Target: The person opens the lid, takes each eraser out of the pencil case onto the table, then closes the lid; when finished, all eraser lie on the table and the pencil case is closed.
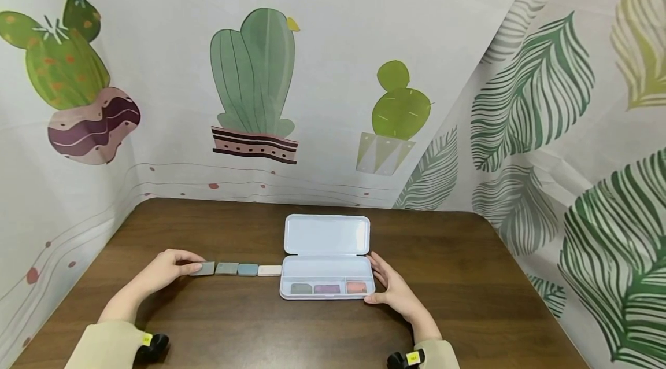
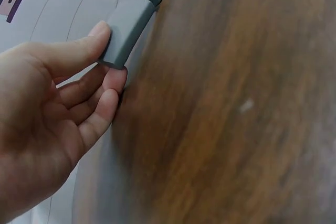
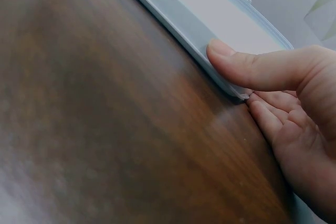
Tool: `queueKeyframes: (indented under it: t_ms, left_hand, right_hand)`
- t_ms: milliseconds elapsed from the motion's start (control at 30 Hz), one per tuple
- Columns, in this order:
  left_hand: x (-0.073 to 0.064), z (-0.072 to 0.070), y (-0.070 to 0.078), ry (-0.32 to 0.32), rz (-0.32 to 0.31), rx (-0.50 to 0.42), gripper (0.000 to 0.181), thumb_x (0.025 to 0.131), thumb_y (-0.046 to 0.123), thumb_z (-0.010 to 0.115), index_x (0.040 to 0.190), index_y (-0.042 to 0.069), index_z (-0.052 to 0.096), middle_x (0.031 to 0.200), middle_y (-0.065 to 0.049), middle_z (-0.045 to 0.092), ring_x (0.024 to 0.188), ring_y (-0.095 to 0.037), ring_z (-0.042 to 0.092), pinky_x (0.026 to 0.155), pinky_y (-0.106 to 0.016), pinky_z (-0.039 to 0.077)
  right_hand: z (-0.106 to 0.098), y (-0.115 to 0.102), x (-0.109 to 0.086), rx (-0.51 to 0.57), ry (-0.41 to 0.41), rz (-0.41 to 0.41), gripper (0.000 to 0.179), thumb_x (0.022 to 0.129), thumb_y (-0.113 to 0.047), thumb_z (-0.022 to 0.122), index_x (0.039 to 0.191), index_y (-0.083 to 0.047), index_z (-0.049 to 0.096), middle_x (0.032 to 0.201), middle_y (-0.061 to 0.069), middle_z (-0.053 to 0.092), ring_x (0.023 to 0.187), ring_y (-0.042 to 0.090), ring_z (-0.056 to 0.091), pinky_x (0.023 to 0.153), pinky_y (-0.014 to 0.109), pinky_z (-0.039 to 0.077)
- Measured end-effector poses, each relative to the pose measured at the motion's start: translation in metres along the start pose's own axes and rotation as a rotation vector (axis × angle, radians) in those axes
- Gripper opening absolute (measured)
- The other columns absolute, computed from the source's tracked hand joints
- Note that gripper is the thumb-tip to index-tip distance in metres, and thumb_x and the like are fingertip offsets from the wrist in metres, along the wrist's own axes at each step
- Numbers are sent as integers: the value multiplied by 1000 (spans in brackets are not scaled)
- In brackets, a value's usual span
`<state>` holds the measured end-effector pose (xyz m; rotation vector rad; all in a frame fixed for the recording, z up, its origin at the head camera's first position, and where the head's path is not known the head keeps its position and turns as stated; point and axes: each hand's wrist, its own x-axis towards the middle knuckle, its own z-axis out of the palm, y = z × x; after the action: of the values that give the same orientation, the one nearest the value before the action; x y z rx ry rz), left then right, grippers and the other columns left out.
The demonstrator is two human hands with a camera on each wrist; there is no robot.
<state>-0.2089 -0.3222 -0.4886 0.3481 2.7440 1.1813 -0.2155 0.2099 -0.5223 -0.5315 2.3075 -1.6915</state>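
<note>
The left hand (image 1: 165,268) pinches a grey block (image 1: 206,268) between thumb and fingers — left end of a row with another grey block (image 1: 227,268), a blue block (image 1: 248,269) and a white block (image 1: 269,270) — while the right hand (image 1: 394,290), thumb near, fingers far, grips the right end of the open hinged case (image 1: 326,266).

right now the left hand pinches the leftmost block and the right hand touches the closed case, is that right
The case is open, not closed: the head view shows its lid tipped back. The left hand pinches the leftmost block; the right hand touches the case.
</note>
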Motion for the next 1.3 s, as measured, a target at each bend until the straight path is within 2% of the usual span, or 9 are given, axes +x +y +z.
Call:
queueKeyframes:
  t_ms: [167,367,533,600,700,800,1033,1300]
  left_hand:
    - [1,1,2,12,2,31,28,92,20,66,108,-3,71,95,-10,70,64,-5,48,58,-24,44]
    - [1,2,7,16,-21,55,29,92,23,66,109,-1,72,103,-14,71,68,-6,50,61,-24,45]
    - [1,2,9,25,-41,72,30,92,25,67,109,1,73,104,-15,71,70,-8,51,62,-25,45]
    - [2,3,9,33,-39,91,30,92,25,68,109,2,73,105,-15,71,74,-14,56,65,-28,48]
    - [3,4,7,53,-22,127,28,91,25,69,108,4,74,107,-15,71,89,-29,65,75,-40,54]
    - [3,6,6,80,3,161,25,91,25,69,106,6,75,107,-14,71,104,-39,63,84,-49,53]
    - [5,10,4,122,20,181,24,89,27,71,104,8,76,104,-10,70,101,-35,64,80,-41,53]
    - [6,14,2,168,48,199,15,87,19,73,99,12,78,100,-6,72,98,-32,65,79,-32,52]
  right_hand:
    - [0,-1,-1,3,-2,0,105,74,-2,82,153,6,13,156,28,25,145,43,23,104,6,29]
    - [0,-1,0,1,0,11,105,73,-2,82,153,6,14,156,29,26,145,43,23,105,7,29]
    - [0,0,0,-9,4,20,105,73,-2,82,153,6,14,156,29,26,145,43,25,104,7,30]
    - [0,0,0,-6,0,13,105,73,-2,82,153,6,14,156,29,26,145,43,25,104,7,30]
    - [0,0,-1,0,-4,-6,106,73,-2,82,153,7,13,156,29,25,145,44,23,104,6,29]
    - [0,0,-1,4,-4,-25,106,73,-2,82,153,7,12,156,30,24,145,44,22,104,6,29]
    - [0,2,-1,5,-3,-32,106,73,-2,81,153,7,12,156,29,24,145,44,22,104,6,29]
    - [0,1,-1,-4,-5,-44,105,74,-3,82,153,7,13,156,29,25,145,44,22,104,5,28]
